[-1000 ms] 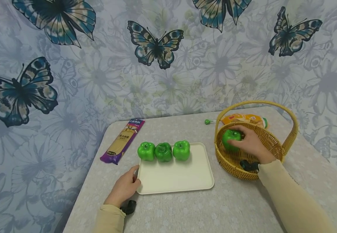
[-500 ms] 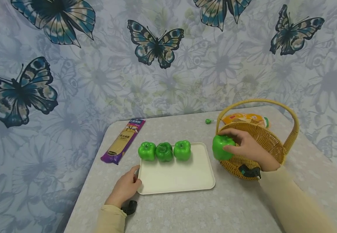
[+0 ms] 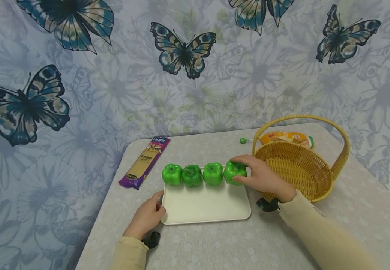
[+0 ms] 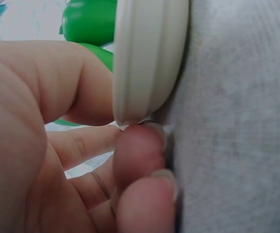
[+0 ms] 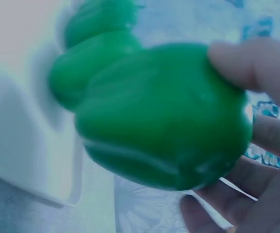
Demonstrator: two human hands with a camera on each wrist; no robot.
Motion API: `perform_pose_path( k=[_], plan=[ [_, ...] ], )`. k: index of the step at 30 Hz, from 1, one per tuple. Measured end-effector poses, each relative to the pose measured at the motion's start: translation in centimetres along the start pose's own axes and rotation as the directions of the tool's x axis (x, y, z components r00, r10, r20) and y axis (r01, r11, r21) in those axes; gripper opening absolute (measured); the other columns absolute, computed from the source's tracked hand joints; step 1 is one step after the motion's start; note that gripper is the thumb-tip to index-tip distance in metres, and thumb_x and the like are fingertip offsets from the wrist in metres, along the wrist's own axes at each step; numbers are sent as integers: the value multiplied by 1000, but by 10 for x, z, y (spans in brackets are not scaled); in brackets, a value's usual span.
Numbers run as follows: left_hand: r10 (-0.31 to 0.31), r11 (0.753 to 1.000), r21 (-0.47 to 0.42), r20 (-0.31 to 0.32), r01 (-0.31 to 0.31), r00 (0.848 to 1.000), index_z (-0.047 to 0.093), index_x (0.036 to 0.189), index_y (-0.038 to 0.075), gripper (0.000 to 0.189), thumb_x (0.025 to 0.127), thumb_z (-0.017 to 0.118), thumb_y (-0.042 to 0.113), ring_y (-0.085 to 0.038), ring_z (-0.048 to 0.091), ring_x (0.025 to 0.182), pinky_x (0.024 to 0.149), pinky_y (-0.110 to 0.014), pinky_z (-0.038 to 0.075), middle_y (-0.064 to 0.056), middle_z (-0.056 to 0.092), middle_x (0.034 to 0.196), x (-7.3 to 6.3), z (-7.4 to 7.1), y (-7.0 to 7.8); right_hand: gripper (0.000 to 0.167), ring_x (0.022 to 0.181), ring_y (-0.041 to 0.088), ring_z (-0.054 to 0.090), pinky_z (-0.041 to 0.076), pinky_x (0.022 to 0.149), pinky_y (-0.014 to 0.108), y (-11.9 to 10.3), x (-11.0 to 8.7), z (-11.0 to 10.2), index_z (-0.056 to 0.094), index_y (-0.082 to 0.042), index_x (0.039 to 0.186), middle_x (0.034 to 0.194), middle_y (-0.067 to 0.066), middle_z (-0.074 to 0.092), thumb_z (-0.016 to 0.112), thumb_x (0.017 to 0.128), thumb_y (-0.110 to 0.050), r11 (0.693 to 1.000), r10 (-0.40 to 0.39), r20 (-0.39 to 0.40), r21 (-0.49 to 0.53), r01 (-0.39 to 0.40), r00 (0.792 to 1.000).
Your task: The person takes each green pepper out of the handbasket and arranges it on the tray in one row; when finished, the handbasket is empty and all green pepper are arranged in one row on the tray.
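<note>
My right hand grips a green bell pepper between thumb and fingers, over the back right corner of a cream tray. Close up in the right wrist view, the pepper overlaps the ones behind it. Along the tray's back edge stand three more peppers: one at the left corner, a darker one and a third. My left hand holds the tray's left edge; in the left wrist view the thumb presses the rim and the fingertips sit at its side, low by the tablecloth.
A wicker basket with a tall handle stands right of the tray, partly behind my right forearm. At the back left lies a purple noodle packet. Behind the basket are an orange package and a small green-headed item.
My right hand has lifted the bell pepper out of the basket and carried it left to the tray, beside the other three. The left hand has stayed at the tray's edge.
</note>
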State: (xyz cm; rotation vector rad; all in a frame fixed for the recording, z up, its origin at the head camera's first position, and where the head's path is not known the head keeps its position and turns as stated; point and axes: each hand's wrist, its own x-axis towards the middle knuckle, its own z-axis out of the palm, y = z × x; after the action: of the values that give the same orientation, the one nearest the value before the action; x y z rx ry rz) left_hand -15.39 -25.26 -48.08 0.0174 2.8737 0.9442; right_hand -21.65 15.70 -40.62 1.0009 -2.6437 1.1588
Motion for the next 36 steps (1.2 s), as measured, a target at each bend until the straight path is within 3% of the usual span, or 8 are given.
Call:
perform_pose_path(
  k=[6,10,18,36],
  plan=[
    [4,1000,-2,2,-4,1000,43,154,5,63,94,59,11,-16,52,69,59,-33,42,-3,60,86,-1,0,3,58,135,40,52,43,108,57,4,5,8,57,-2,143,146,19,56,77,92,-21,988,25,38,-152,-19,999],
    [2,1000,5,2,-2,1000,43,154,6,63,94,59,12,-16,52,69,59,-33,43,-3,61,86,0,1,2,59,136,39,52,45,107,55,6,9,13,53,-1,147,150,20,51,74,95,-23,978,74,84,-203,-55,994],
    [12,1000,-6,7,-12,1000,43,154,5,63,93,58,11,-16,52,69,59,-32,43,-3,62,87,-1,-1,3,61,141,38,48,40,113,54,13,9,23,47,0,150,151,20,51,71,97,-20,971,85,85,-232,-63,993],
    [8,1000,6,-4,-8,1000,45,152,4,62,93,62,14,-16,52,68,58,-32,42,-2,60,84,0,0,1,59,133,36,55,46,107,52,13,8,26,48,2,148,147,21,53,70,98,-19,965,34,81,-263,-11,996]
  ],
)
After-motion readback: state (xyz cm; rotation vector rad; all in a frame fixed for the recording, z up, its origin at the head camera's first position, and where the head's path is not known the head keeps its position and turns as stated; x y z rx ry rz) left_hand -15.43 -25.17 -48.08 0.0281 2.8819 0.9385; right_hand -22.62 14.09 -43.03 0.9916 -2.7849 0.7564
